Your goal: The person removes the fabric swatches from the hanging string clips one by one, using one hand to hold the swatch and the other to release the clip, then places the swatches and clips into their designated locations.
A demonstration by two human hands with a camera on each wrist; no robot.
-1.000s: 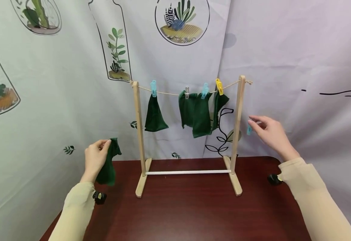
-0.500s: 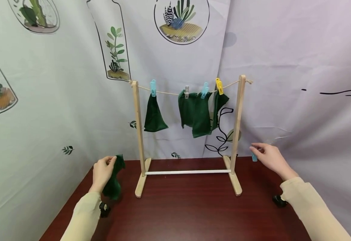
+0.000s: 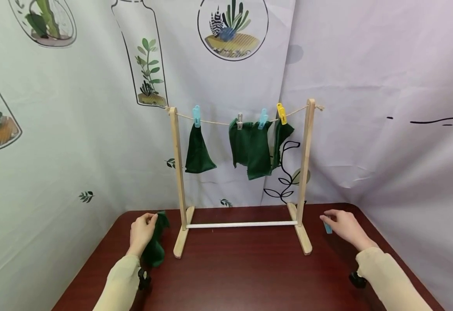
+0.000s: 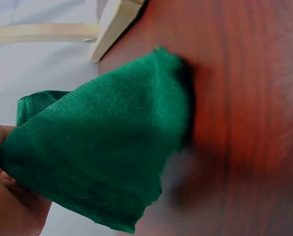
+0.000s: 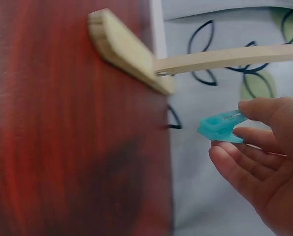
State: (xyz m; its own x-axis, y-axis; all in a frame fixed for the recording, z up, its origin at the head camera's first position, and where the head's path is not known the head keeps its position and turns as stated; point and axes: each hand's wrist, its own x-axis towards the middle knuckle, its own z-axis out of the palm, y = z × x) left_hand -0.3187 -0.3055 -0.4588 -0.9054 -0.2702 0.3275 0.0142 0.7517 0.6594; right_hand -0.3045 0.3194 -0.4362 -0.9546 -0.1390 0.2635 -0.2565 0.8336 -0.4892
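Below pinching left fingers, a green cloth, between pinching right fingers, a blue clothespin

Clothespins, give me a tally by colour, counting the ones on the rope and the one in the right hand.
Light blue clothespins: 3 (two on the rope, one in the right hand)
Grey clothespin: 1
Yellow clothespin: 1
Total: 5

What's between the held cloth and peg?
The head view shows the wooden rack between green cloth in the left hand and a blue peg in the right hand.
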